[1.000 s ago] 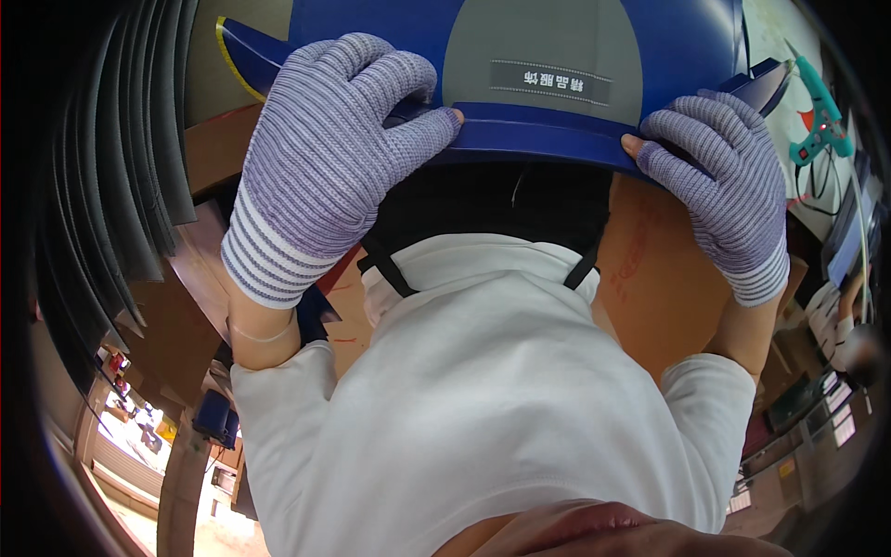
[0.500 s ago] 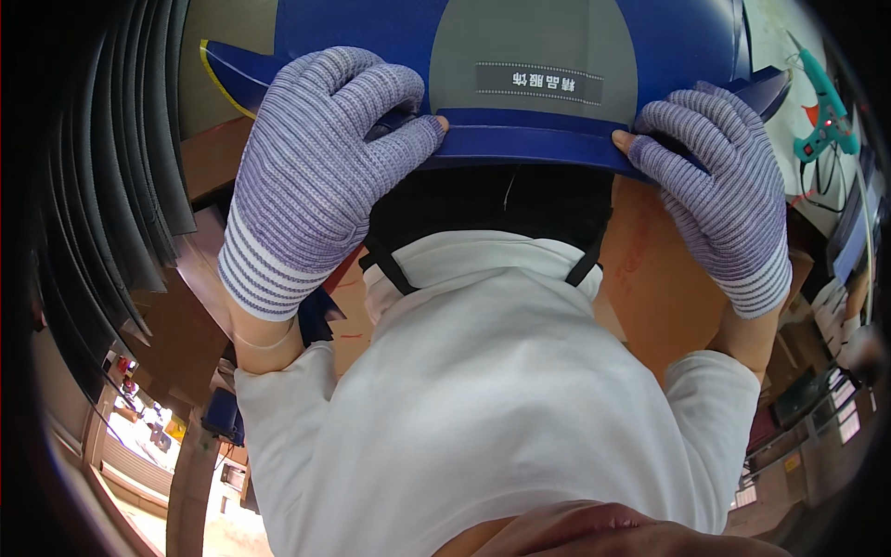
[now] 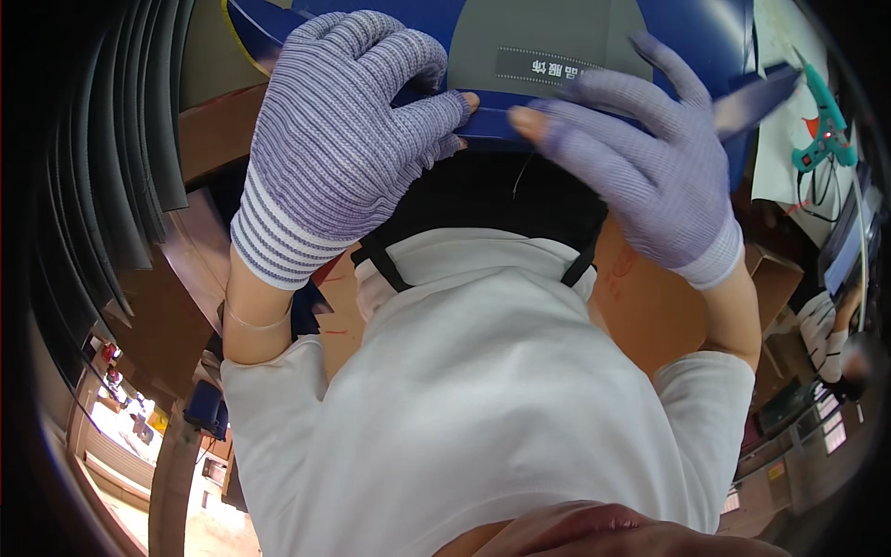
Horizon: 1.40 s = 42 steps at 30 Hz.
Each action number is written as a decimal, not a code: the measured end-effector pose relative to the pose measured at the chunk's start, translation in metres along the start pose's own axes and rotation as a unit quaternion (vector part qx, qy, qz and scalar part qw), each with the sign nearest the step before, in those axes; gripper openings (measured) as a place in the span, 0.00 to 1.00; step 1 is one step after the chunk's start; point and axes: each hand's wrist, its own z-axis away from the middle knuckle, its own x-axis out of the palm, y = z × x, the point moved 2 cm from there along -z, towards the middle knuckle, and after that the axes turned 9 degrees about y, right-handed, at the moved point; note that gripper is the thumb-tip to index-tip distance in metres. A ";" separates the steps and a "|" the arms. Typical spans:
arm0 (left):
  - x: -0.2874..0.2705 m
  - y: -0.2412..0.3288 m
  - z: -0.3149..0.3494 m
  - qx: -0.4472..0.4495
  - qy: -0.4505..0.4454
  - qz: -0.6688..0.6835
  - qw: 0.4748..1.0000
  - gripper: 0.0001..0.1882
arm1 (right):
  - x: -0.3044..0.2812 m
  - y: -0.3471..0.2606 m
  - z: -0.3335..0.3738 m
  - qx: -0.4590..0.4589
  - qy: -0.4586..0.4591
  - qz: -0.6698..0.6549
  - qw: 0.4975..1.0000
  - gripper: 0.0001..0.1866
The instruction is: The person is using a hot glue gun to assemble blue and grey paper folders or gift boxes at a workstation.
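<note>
A glossy blue sheet with a grey rounded panel (image 3: 543,32) lies in front of me, its narrow near edge strip (image 3: 492,125) turned up. My left hand (image 3: 339,148), in a purple-and-white striped knit glove with bare fingertips, is closed on that strip left of the middle. Over the strip's right part is my right hand (image 3: 659,162), gloved alike and smeared by motion. Its fingers are spread, the index fingertip at the strip's middle and the others above the grey panel. Pointed flaps stick out at both sides of the sheet, the left flap (image 3: 252,32) edged in yellow.
Long dark curved strips (image 3: 139,130) hang in layers at the left. On a white surface at the far right lies a teal glue gun (image 3: 821,125) with its cable. Brown cardboard (image 3: 664,269) is below the sheet. Another person's arm (image 3: 840,325) shows at the right rim.
My right hand has slid left along the strip toward my left hand, and its fingers have spread. The left hand keeps its pinch, slightly farther up and right in view, as does the sheet.
</note>
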 end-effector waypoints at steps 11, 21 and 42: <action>-0.006 -0.001 0.006 -0.005 0.004 0.004 1.000 0.19 | -0.036 0.009 0.018 0.053 -0.107 0.091 0.989 0.22; -0.007 -0.004 -0.006 -0.016 0.030 0.063 0.997 0.18 | -0.017 0.005 -0.018 -0.030 -0.102 0.061 0.992 0.16; -0.040 -0.043 0.010 0.035 0.007 0.004 0.999 0.20 | -0.080 0.039 0.030 -0.004 -0.127 0.161 0.979 0.17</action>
